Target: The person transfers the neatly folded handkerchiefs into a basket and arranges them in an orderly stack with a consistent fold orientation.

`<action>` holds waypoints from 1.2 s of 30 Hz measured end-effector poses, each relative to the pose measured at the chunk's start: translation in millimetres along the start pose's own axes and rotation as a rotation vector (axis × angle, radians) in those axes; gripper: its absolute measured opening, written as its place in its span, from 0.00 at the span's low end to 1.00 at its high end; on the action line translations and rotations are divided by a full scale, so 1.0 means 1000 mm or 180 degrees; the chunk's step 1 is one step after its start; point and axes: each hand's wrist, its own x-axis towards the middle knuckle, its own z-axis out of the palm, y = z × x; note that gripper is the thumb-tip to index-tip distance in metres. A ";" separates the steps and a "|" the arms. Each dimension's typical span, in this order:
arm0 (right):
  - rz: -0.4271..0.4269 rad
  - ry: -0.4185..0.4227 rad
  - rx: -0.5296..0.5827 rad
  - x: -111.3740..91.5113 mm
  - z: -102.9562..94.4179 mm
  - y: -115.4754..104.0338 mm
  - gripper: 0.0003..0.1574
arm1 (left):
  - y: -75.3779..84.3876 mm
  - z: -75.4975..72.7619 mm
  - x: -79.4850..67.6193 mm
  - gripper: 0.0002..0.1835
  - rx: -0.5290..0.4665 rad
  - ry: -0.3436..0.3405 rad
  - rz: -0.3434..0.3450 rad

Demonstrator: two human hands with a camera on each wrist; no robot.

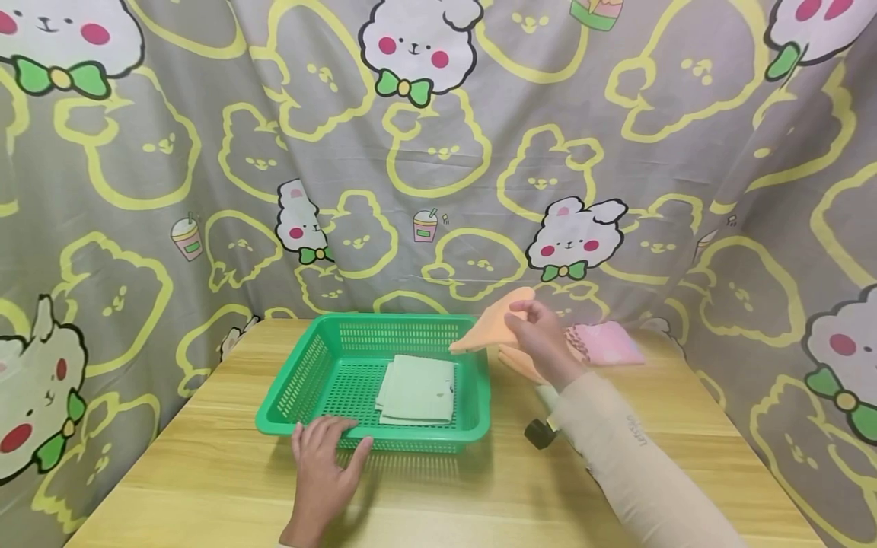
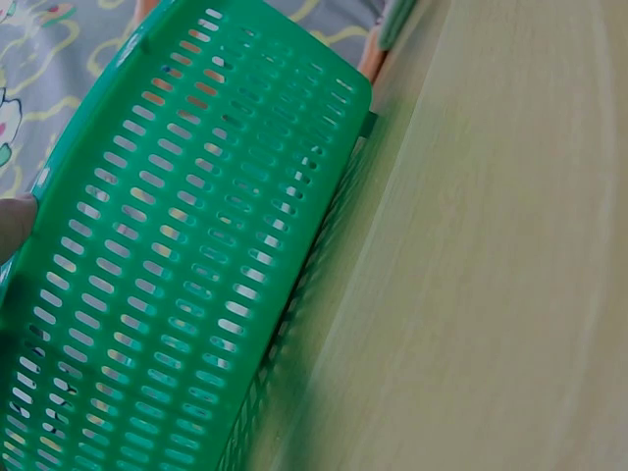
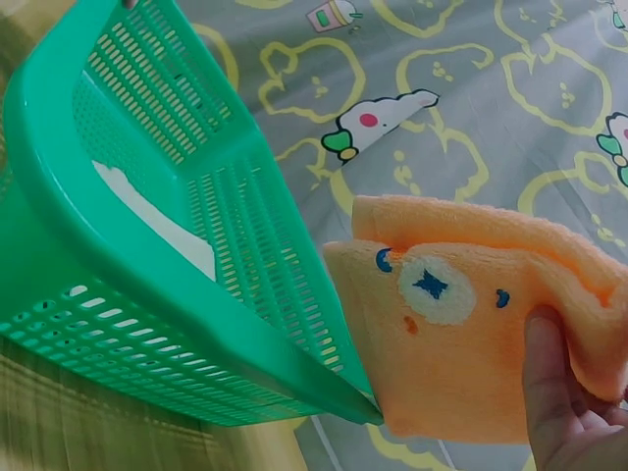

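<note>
Right hand (image 1: 541, 339): thumb and fingers pinch orange embroidered towel (image 3: 456, 343)
Left hand (image 1: 325, 464): fingers spread, resting on green basket (image 1: 438, 437)
Sleeve lettering (image 1: 637, 431): behind right fingers, not surely legible

The head camera is looking down across the desk (image 1: 425, 502) — nearer in, both wrist cameras are sharing its basket (image 1: 425, 434), left facing an outer wall (image 2: 186, 235), right peering over the rim (image 3: 147, 285).

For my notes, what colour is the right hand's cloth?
The cloth is orange; right wrist view shows best.
</note>
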 end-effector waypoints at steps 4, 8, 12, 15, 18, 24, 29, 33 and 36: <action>-0.0041 -0.0025 0.0035 -0.001 0.002 0.000 0.18 | 0.000 0.000 0.000 0.17 -0.0002 0.0012 0.0007; -0.0085 -0.0029 0.0054 -0.002 0.005 -0.002 0.18 | -0.001 0.001 0.000 0.16 0.0000 -0.0003 -0.0003; -0.0077 -0.0045 0.0139 -0.003 0.008 -0.004 0.18 | -0.001 0.000 0.000 0.16 0.0004 -0.0020 -0.0002; -0.0047 -0.0082 0.0162 -0.003 0.009 -0.004 0.18 | -0.001 0.000 0.000 0.17 0.0002 -0.0029 -0.0008; -0.0043 -0.0117 0.0165 -0.003 0.011 -0.004 0.18 | 0.000 0.000 0.000 0.17 -0.0006 -0.0037 -0.0025; -0.0134 -0.0136 0.0087 -0.004 0.015 -0.003 0.18 | 0.000 -0.001 -0.001 0.17 -0.0016 -0.0044 -0.0046; -0.0131 -0.0164 0.0081 -0.004 0.018 -0.002 0.18 | 0.001 -0.001 -0.001 0.16 -0.0022 -0.0037 -0.0038; -0.0098 -0.0206 0.0068 -0.005 0.019 -0.003 0.18 | 0.001 -0.001 -0.001 0.16 -0.0022 -0.0039 -0.0048; 0.0000 -0.0268 0.0132 -0.006 0.021 -0.004 0.20 | 0.001 -0.001 -0.001 0.16 -0.0024 -0.0039 -0.0057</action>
